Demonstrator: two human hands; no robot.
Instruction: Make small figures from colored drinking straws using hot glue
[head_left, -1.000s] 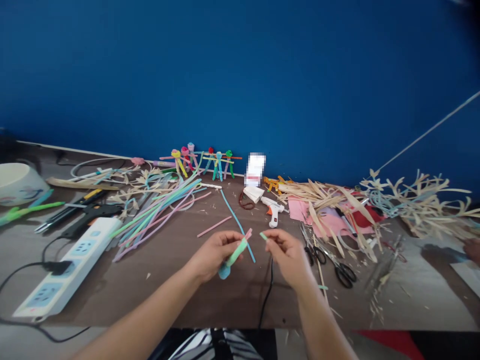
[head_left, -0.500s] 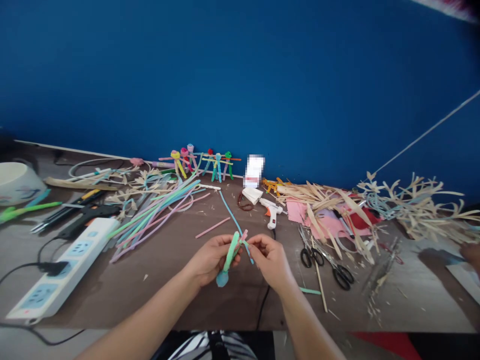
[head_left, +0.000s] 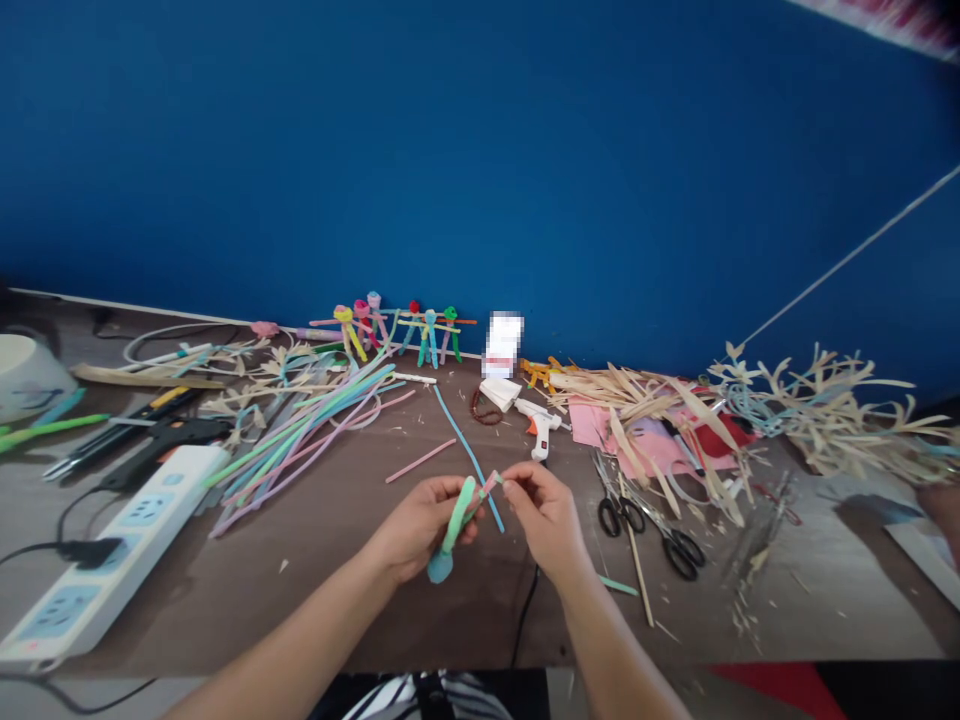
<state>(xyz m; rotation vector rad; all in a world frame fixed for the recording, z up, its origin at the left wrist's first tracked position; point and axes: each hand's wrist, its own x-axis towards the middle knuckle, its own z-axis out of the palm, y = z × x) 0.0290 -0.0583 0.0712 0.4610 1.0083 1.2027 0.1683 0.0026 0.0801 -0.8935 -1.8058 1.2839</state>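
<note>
Left hand (head_left: 420, 527) grips green pipe cleaner (head_left: 457, 516); right hand (head_left: 544, 515) pinches pink tip (head_left: 491, 483).

green strip (head_left: 457, 515): matt, soft-looking | scissors (head_left: 660, 535): metal blades, glossy black plastic loops | glue gun (head_left: 536, 425): smooth white plastic | shavings (head_left: 637, 400): rough, matt wood | desk (head_left: 300, 600): matt brown

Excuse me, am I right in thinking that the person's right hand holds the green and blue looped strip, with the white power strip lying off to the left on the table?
Not the right hand: the head view shows the left hand holding the green and blue looped strip. The white power strip does lie off to the left on the table.
</note>
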